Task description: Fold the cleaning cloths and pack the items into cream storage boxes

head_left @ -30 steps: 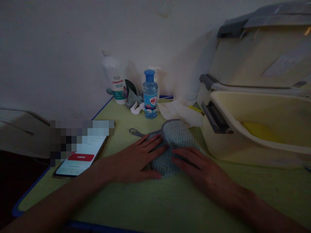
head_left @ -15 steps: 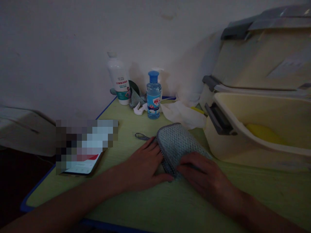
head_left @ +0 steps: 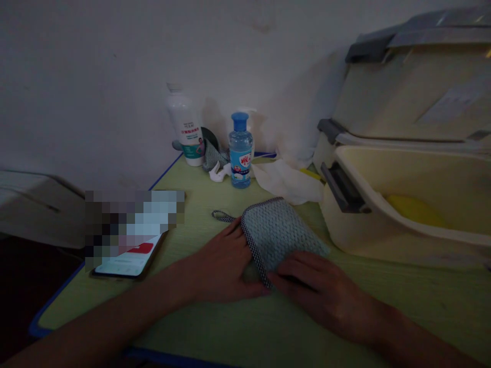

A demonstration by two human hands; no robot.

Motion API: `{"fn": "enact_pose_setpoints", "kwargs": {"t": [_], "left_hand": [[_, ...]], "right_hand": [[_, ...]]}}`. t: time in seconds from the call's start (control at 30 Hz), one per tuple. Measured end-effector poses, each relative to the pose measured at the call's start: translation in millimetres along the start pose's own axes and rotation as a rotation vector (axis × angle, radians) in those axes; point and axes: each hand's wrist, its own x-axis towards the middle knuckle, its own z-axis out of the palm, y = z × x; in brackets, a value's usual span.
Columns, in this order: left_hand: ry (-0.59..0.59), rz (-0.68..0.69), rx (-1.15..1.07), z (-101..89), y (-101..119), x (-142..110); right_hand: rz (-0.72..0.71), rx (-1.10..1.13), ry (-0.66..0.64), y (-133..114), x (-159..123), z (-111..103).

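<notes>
A grey-blue woven cleaning cloth (head_left: pixel 282 230) with black-and-white checked trim lies folded over on the green table (head_left: pixel 199 327). Its small hanging loop sticks out at the left. My left hand (head_left: pixel 224 260) rests flat at the cloth's left edge, palm down, with fingertips partly covered by the folded flap and thumb stretched toward the near corner. At that near corner, my right hand (head_left: pixel 322 291) pinches the trimmed edge between thumb and fingers.
Left of my hands lies a phone (head_left: pixel 126 260), its screen partly blurred. Behind stand a blue-capped bottle (head_left: pixel 241 153), a white bottle (head_left: pixel 188 128) and crumpled white tissue (head_left: pixel 287 179). An open cream storage box (head_left: pixel 356 235) with something yellow inside occupies the right.
My right hand has drawn the flap's near corner slightly left and down, over the layer beneath. The flap lies flatter, while my left hand stays in place.
</notes>
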Motion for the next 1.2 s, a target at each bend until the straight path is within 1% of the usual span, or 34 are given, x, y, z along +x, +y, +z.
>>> {"fn": "enact_pose_setpoints", "kwargs": {"t": [0.07,0.2,0.3,0.37,0.43,0.5,0.57,0.6,0.67,0.73,0.8,0.87,1.03,1.2], "left_hand": [[0.007,0.001,-0.014,1.1,0,0],[-0.001,-0.016,-0.007,3.0,0,0],[-0.012,-0.014,-0.006,0.5,1,0],[-0.014,0.001,-0.051,-4.0,2,0],[0.006,-0.009,-0.166,-9.2,1,2],[0.047,-0.092,-0.372,-12.3,-2,5],[0.102,-0.239,-0.589,-11.7,-8,9],[0.135,-0.318,-0.660,-10.1,-12,12],[0.219,-0.450,-0.706,-5.6,-18,17],[0.304,-0.521,-0.689,-1.6,-23,20],[0.367,-0.541,-0.696,0.6,-24,23],[0.396,-0.550,-0.728,1.2,-24,24],[0.426,-0.575,-0.854,0.4,-22,25],[0.431,-0.570,-0.850,2.8,-25,24]], "right_hand": [[0.005,-0.002,-0.019,-1,0,1],[0.069,0.002,-0.045,-3,1,2],[0.064,-0.003,-0.055,-3,1,2],[0.037,-0.006,-0.058,-2,1,2],[0.010,-0.017,-0.053,-1,1,2],[-0.006,-0.033,-0.030,-1,1,2],[0.001,-0.035,-0.030,-1,1,2],[0.005,-0.041,-0.038,-1,1,2],[0.001,-0.059,-0.060,-2,0,1],[-0.012,-0.087,-0.069,-3,0,1],[-0.015,-0.094,-0.080,-3,0,1],[-0.011,-0.094,-0.089,-2,0,1],[-0.003,-0.097,-0.108,-1,0,0],[-0.003,-0.100,-0.123,-2,-1,0]]}}
